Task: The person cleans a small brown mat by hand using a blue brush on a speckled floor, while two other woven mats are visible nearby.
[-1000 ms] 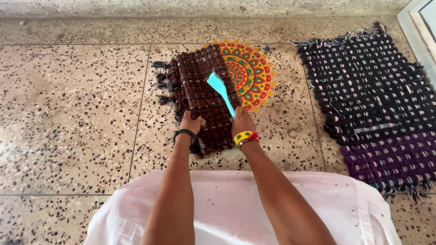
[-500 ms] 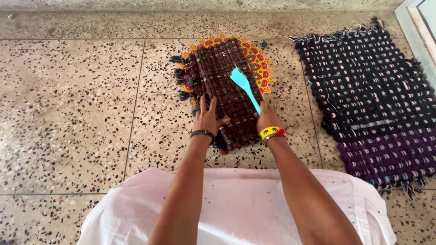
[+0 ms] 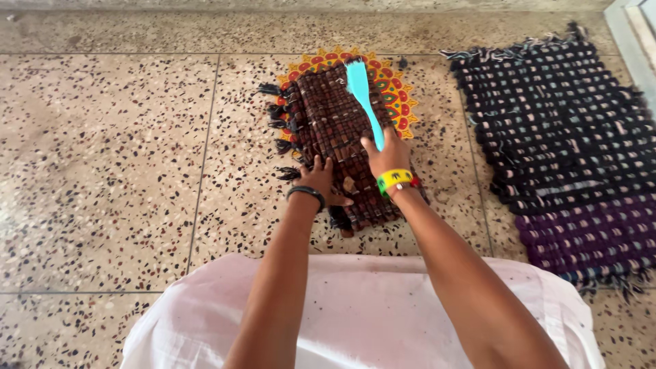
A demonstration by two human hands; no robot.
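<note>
Brown mat [image 3: 342, 137] on floor [image 3: 123, 157], 12 o'clock from my knees, over a painted disc [image 3: 389, 89]. Left hand [image 3: 320, 181] flat, pinning its near edge. Right hand [image 3: 388, 154] clamped around brush [image 3: 361, 92]. Mat looks soft, light, floppy; hold edges.

The small brown mat [image 3: 345, 147] in the middle is woven cloth strips, matt and rough, with loose dark fringe along its left edge. The brush [image 3: 364, 99] lying on it looks like smooth turquoise plastic with a slight sheen. Beneath the mat, a painted floor pattern [image 3: 395, 89] shows flat, matt orange, red and yellow. The floor [image 3: 109, 157] is speckled stone terrazzo, smooth and faintly polished, with thin joint lines. To the right, the large dark mat [image 3: 567, 143] is coarse woven cloth in black, grey and purple, matt, frayed at its edges. Near the camera, white cloth [image 3: 369, 307] over the lap looks thin, soft and matt.
</note>
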